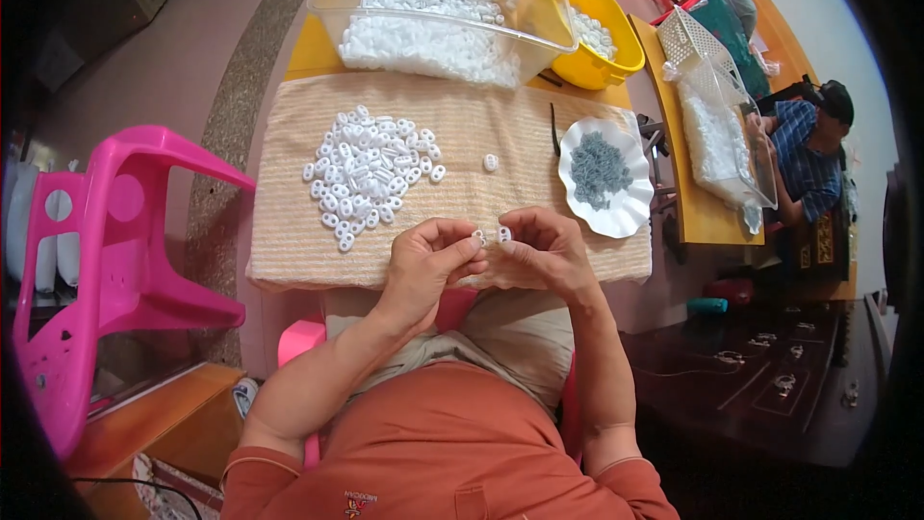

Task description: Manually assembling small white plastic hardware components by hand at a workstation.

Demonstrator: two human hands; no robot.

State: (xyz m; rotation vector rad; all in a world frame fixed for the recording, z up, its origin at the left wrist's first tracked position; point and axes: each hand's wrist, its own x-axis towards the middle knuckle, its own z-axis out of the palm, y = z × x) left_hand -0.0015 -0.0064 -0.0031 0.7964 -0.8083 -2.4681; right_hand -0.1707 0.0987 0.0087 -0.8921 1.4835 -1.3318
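Note:
Close together over the towel's front part, my two hands each pinch a small white plastic piece. My left hand point(438, 255) has a white oval piece point(479, 237) between thumb and forefinger. In my right hand point(546, 248) is a white oval piece with dark holes point(503, 234), also between thumb and forefinger. A narrow gap parts the two pieces. Beyond my hands, one loose white oval piece point(490, 163) lies alone. A pile of the same two-holed white pieces point(364, 171) spreads to the left. To the right, a white scalloped dish point(630, 217) holds small grey-blue parts point(599, 170).
A striped beige towel point(462, 116) covers the table. Behind it stand a see-through bin point(332, 14) and a yellow basin point(630, 43), both with white pieces. A pink stool point(144, 231) is at left. At right, a person point(808, 144) sits by another bin point(756, 149).

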